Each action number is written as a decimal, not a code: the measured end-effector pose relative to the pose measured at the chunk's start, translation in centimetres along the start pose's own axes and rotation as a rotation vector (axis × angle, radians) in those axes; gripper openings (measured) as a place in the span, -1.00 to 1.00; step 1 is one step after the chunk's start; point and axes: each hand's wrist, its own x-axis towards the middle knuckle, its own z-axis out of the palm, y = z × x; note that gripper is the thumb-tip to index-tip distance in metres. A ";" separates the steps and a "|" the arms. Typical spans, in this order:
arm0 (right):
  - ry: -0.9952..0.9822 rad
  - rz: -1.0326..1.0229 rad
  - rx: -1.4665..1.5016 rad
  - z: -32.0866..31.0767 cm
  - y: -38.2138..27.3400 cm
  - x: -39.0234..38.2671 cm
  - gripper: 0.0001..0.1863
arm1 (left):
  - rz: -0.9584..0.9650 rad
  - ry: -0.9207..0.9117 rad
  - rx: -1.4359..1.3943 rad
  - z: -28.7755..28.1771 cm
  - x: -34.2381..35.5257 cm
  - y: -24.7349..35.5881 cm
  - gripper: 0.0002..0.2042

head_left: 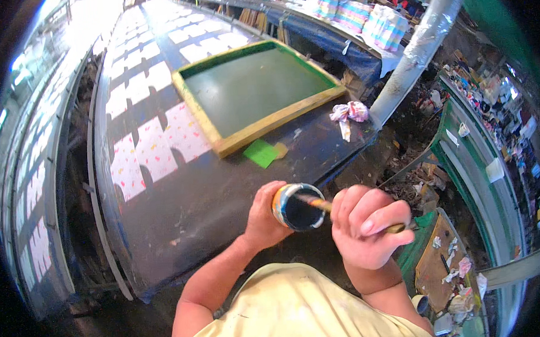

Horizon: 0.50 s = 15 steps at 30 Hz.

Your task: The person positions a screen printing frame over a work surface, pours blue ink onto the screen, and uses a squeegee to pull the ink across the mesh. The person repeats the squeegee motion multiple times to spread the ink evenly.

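My left hand (pixel 264 218) is wrapped around the side of a small round can (pixel 278 206) with orange and pale smears on its wall. The can is tilted so that its mouth and the dark contents show. In my right hand (pixel 370 227), closed in a fist, is a thin wooden stick (pixel 321 204) whose far end reaches over the can's mouth. Whether that end is a brush is too blurred to tell. Beyond my hands, on the dark long table (pixel 188 232), lies a wood-framed printing screen (pixel 280 117) with a dark green mesh. A bright green square (pixel 261 153) sits by its near corner.
White pieces with pink prints (pixel 161 150) lie in rows along the table. A crumpled rag (pixel 350 112) rests at the table's right edge, near a slanted metal post (pixel 419 56). Stacked striped cloth bundles (pixel 386 28) stand at the back. Right, a littered board (pixel 439 257) lies low.
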 end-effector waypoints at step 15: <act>0.063 0.100 -0.227 -25.8 -15.8 -3.8 -0.28 | 0.024 -0.411 -0.170 26.5 6.9 5.7 -0.03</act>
